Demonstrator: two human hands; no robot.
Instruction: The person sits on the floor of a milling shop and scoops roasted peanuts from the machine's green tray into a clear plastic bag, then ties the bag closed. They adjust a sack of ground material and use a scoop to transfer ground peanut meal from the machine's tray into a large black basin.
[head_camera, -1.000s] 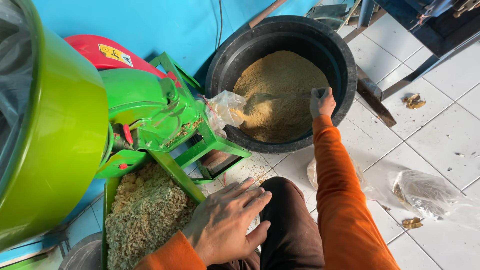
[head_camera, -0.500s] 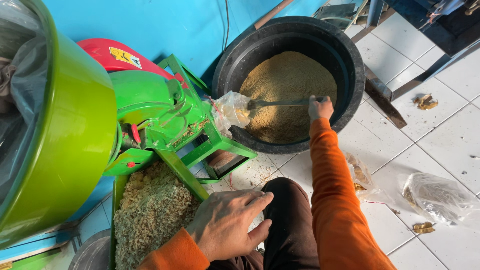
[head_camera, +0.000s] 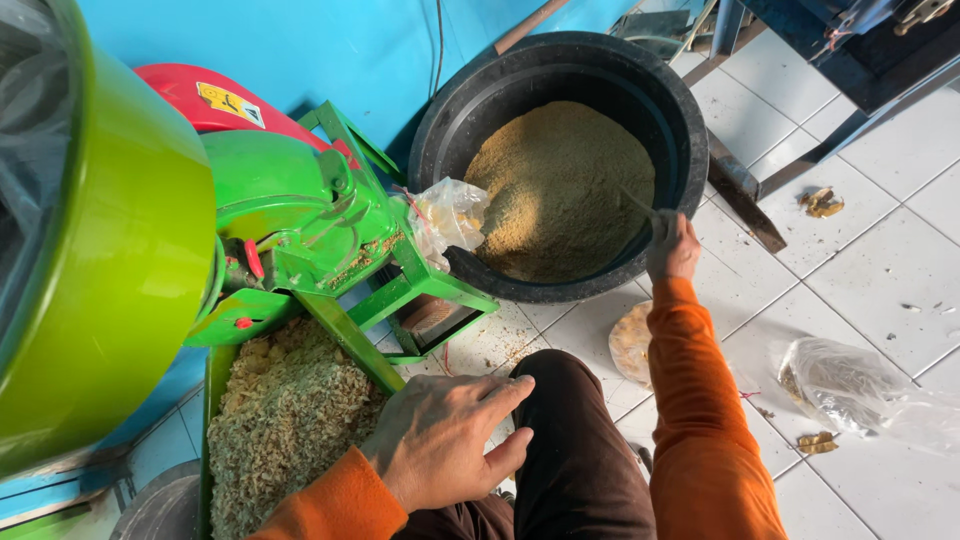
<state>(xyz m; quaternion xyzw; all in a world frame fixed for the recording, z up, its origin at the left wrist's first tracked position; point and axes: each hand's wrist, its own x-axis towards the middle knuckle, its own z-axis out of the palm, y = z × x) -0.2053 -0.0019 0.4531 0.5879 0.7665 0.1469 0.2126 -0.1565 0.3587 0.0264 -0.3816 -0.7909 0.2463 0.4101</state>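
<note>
L hand (head_camera: 440, 440) lies flat on the knee, fingers spread, holding nothing, at 6 o'clock; tray (head_camera: 212, 400) of chaff just at its 9. R hand (head_camera: 672, 245), at 1 o'clock, grip closed round a thin stick (head_camera: 640, 203) reaching into the tub (head_camera: 690, 130) of brown meal (head_camera: 560, 185). Green mill (head_camera: 290, 220) at 10.

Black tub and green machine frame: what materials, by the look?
Black tub: likely moulded plastic or rubber, matte with a thick rolled rim. Green machine frame: painted metal, glossy, with angle-bar legs and bolted joints. Right hand grips a thin tool at the tub.
</note>
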